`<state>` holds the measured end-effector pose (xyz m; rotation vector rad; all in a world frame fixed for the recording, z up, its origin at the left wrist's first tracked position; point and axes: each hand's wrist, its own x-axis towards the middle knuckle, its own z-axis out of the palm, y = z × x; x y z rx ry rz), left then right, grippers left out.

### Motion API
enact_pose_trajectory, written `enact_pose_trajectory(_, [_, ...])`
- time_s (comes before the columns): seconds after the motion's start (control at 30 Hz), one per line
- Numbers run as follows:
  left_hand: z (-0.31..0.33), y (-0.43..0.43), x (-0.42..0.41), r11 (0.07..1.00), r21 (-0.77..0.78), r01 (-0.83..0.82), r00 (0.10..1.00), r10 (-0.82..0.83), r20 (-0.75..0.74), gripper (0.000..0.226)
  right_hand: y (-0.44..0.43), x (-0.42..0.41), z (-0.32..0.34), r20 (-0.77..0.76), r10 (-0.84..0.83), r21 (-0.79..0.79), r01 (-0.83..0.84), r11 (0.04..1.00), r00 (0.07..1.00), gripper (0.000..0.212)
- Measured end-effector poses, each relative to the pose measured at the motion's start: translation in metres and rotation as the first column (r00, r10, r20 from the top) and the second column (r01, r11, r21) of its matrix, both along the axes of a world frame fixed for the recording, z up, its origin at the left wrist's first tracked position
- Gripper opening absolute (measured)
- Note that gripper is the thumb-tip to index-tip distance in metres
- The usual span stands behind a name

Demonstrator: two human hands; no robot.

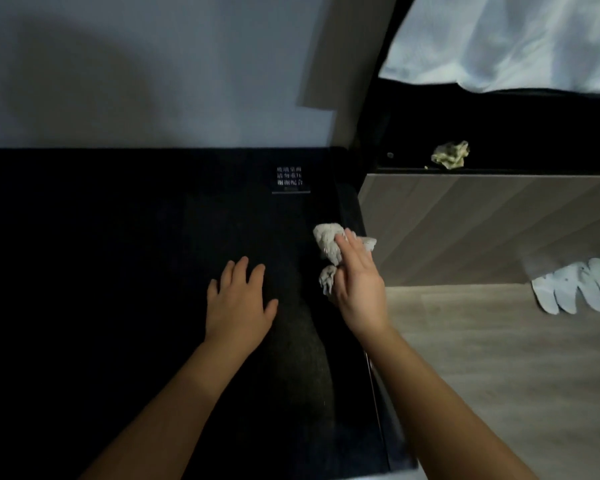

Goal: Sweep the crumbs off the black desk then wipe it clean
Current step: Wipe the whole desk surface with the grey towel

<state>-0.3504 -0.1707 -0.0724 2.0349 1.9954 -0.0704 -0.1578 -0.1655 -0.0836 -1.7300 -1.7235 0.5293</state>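
**Operator:** Where are my hands?

**Observer:** Both of your hands are over the black worktop, which fills the left and middle of the view and runs back to the pale wall. Your left hand lies flat on it, palm down, fingers straight and a little spread, holding nothing.

**Operator:** And the other 1?

**Observer:** Your right hand is near the worktop's right edge, on top of a crumpled grey rag. Your fingers lie almost straight across it, pressing it down. Your thumb is tucked out of sight, so I cannot tell whether it pinches the cloth. Bits of the rag stick out beyond your fingertips and beside your palm.

**Operator:** What else is on the surface?

**Observer:** A small label with white characters sits near the back right corner, beyond the rag.

**Operator:** And off to the right?

**Observer:** A wood panel stands just beside the worktop. Above it a dark shelf carries 1 crumpled yellowish wad. White bedding hangs over the top corner. White slippers lie on the wood floor, well apart from your hands.
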Motion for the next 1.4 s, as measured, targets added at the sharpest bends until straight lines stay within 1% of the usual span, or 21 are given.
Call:
enact_pose_trajectory(0.13, [-0.003, 0.064, -0.002, 0.998, 0.026, -0.061, 0.998, 0.061, -0.002, 0.071, 0.082, -0.003, -0.001, 0.042, -0.003, 0.009, 0.003, 1.0, 0.999, 0.055])
enact_pose_trajectory(0.23, [-0.005, 0.114, -0.007, 0.999, 0.033, -0.041, 0.999, 0.041, 0.014, 0.073, 0.139, -0.004, -0.006, 0.097, 0.003, 0.0, -0.003, 1.0, 0.995, 0.055])
enact_pose_trajectory(0.3, [-0.007, 0.147, -0.014, 0.998, 0.028, -0.048, 0.999, 0.047, 0.027, 0.076, 0.179, -0.003, -0.012, 0.147, 0.011, -0.002, -0.01, 1.0, 0.989, 0.054])
enact_pose_trajectory(0.37, [-0.009, 0.175, -0.023, 0.997, 0.014, -0.077, 0.997, 0.077, 0.032, 0.08, 0.214, -0.001, -0.018, 0.229, -0.012, -0.032, 0.019, 0.999, 0.973, 0.053])
enact_pose_trajectory(0.47, [-0.015, 0.203, -0.041, 0.995, -0.039, -0.096, 0.995, 0.096, -0.004, 0.088, 0.241, 0.0, -0.027, 0.362, -0.022, -0.174, 0.09, 0.981, 0.932, 0.056])
enact_pose_trajectory(0.53, [-0.019, 0.213, -0.051, 0.987, -0.118, -0.109, 0.994, 0.108, -0.012, 0.093, 0.246, -0.003, -0.033, 0.401, -0.021, -0.25, 0.132, 0.959, 0.916, 0.061])
enact_pose_trajectory(0.6, [-0.021, 0.218, -0.057, 0.978, -0.176, -0.113, 0.994, 0.111, -0.018, 0.096, 0.251, -0.009, -0.034, 0.436, -0.036, -0.261, 0.165, 0.951, 0.899, 0.064])
enact_pose_trajectory(0.67, [-0.019, 0.222, -0.059, 0.977, -0.194, -0.089, 0.996, 0.083, -0.039, 0.096, 0.258, -0.016, -0.034, 0.439, -0.048, -0.228, 0.163, 0.96, 0.897, 0.064])
enact_pose_trajectory(0.73, [-0.017, 0.226, -0.062, 0.976, -0.211, -0.057, 0.998, 0.05, -0.04, 0.096, 0.266, -0.027, -0.033, 0.388, 0.006, -0.232, 0.092, 0.968, 0.922, 0.062])
enact_pose_trajectory(0.8, [-0.014, 0.231, -0.067, 0.972, -0.235, -0.024, 0.999, 0.018, -0.029, 0.096, 0.273, -0.041, -0.029, 0.336, 0.1, -0.263, -0.009, 0.965, 0.936, 0.06])
enact_pose_trajectory(0.9, [-0.013, 0.237, -0.078, 0.956, -0.292, -0.007, 1.0, 0.0, -0.024, 0.1, 0.279, -0.074, -0.028, 0.363, 0.243, -0.298, -0.135, 0.945, 0.899, 0.062])
enact_pose_trajectory(0.97, [-0.013, 0.237, -0.088, 0.95, -0.311, -0.005, 1.0, -0.004, -0.028, 0.103, 0.281, -0.1, -0.031, 0.396, 0.304, -0.279, -0.202, 0.939, 0.866, 0.065])
enact_pose_trajectory(1.07, [-0.012, 0.234, -0.106, 0.944, -0.331, -0.013, 1.0, 0.004, -0.027, 0.107, 0.279, -0.136, -0.033, 0.396, 0.34, -0.197, -0.283, 0.939, 0.853, 0.064])
enact_pose_trajectory(1.2, [-0.008, 0.23, -0.124, 0.922, -0.38, -0.069, 0.998, 0.059, -0.037, 0.114, 0.261, -0.155, -0.036, 0.352, 0.402, -0.134, -0.38, 0.915, 0.845, 0.06])
enact_pose_trajectory(1.3, [-0.007, 0.223, -0.127, 0.909, -0.409, -0.081, 0.997, 0.072, -0.038, 0.118, 0.238, -0.152, -0.038, 0.359, 0.459, -0.134, -0.442, 0.887, 0.813, 0.065])
enact_pose_trajectory(1.4, [-0.004, 0.219, -0.122, 0.903, -0.422, -0.076, 0.997, 0.068, -0.034, 0.12, 0.215, -0.142, -0.039, 0.389, 0.478, -0.167, -0.45, 0.877, 0.788, 0.072])
